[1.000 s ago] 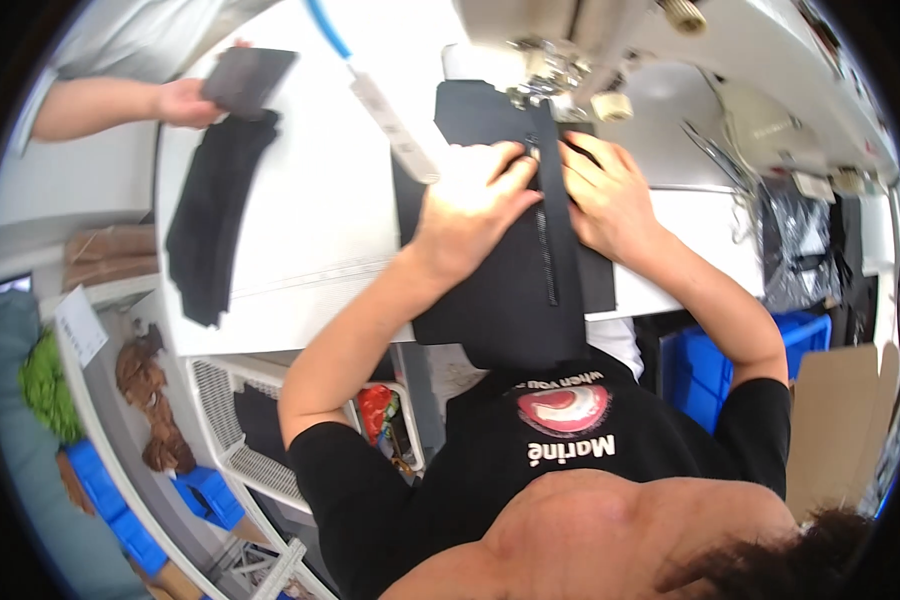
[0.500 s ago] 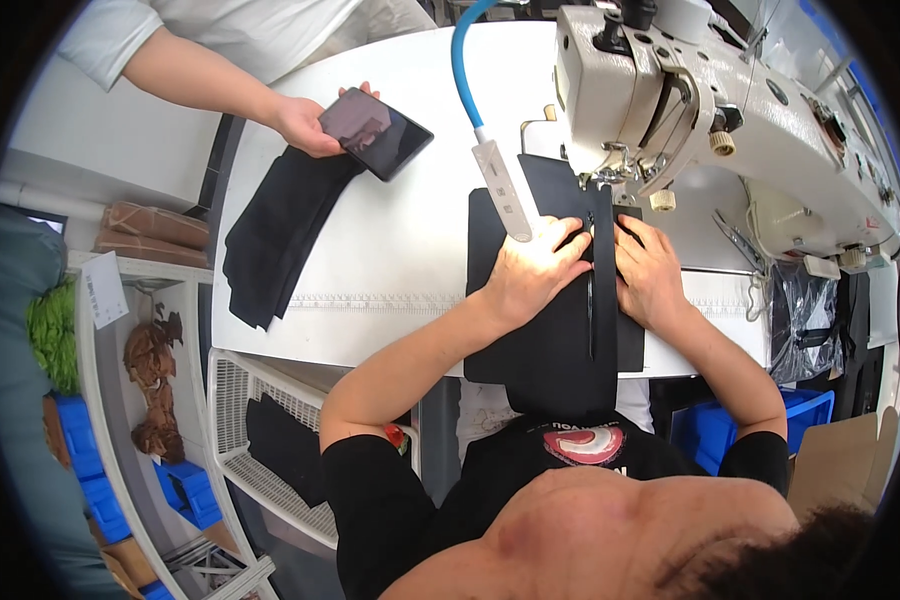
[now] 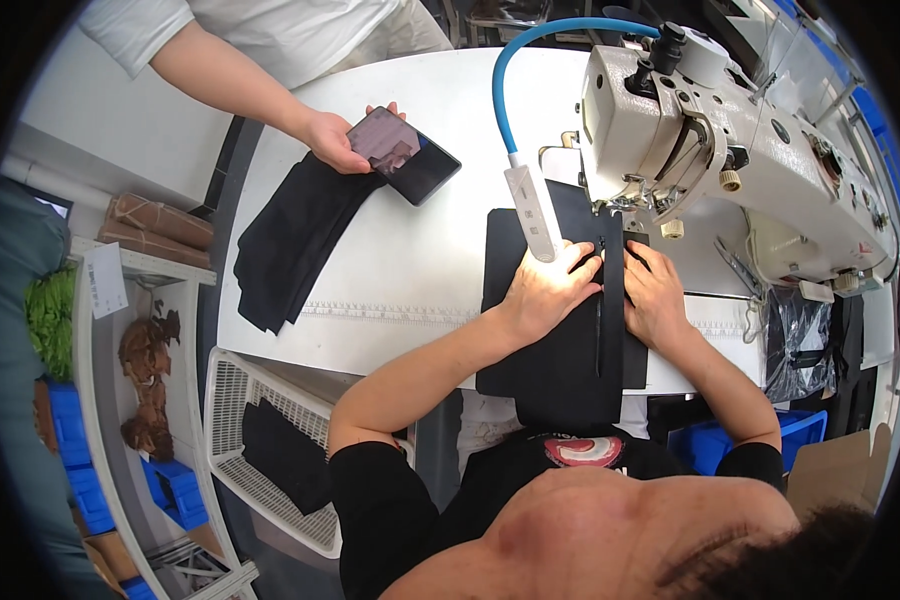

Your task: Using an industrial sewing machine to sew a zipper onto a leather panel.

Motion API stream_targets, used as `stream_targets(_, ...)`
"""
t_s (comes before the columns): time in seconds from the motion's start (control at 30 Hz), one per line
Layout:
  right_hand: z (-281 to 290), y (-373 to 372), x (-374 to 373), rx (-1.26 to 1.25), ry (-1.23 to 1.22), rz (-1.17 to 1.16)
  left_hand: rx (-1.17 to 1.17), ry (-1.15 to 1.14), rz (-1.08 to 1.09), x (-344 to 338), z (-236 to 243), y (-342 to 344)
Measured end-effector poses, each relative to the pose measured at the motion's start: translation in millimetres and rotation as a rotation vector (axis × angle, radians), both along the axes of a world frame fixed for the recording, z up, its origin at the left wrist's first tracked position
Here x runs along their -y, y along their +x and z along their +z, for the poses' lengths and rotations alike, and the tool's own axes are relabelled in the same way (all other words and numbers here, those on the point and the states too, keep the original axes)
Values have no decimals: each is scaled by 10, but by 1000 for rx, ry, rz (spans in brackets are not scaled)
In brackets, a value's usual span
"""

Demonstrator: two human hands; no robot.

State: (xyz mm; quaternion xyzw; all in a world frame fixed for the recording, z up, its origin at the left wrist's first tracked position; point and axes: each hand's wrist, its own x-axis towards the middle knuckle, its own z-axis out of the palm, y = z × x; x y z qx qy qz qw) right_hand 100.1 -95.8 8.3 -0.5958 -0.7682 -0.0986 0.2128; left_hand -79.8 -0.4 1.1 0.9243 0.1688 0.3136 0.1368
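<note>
A black fabric piece lies flat under the head of a white sewing machine. A raised black strip runs along it toward the presser foot, beside a narrow dark slit that looks like a zipper. My left hand rests on the fabric left of the strip, fingers stretched forward and thumb near the slit. On the strip's other side my right hand lies with fingers extended toward the presser foot. A lit white lamp on a blue flexible neck shines over my left hand.
Across the table, another person's hand holds a dark tablet above folded black cloth. A white basket with black cloth stands at my left. Scissors lie right of the machine. A blue bin sits below, right.
The whole view has shifted slightly. My hands and the fabric keep about the same place beside the presser foot. The other person's tablet appears a little farther right.
</note>
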Motion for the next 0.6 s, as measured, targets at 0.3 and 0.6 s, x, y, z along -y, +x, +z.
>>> stream_targets(0.3, 0, 5, 5, -1, -6, -7, -6, 16, 9, 0, -7, 2)
stream_targets(0.6, 5, 5, 7, -10, -18, -5, -20, 9, 14, 1, -1, 2)
